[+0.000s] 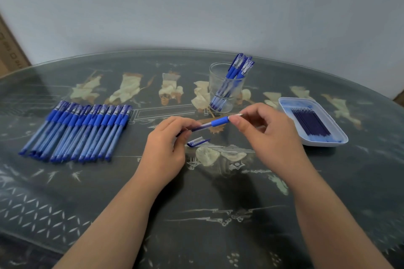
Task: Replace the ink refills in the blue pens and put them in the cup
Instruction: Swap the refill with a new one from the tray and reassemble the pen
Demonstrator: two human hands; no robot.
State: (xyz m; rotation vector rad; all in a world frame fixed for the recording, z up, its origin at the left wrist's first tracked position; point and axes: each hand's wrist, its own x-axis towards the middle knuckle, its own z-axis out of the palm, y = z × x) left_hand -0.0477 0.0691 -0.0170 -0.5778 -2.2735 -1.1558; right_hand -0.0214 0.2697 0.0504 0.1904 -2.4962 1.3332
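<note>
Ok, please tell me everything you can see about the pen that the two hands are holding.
The pen is slim, of what looks like translucent blue plastic, with an opaque blue grip sleeve near its tip. It has no cap on. It is held above the table, nearly level, tip end slightly higher, to the right. The left hand grips the barrel's back end; the right hand pinches the tip end.

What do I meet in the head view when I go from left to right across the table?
Pen row → left hand → held pen → right hand → tray. The cup and the cap overlap these, so they are left out.
</note>
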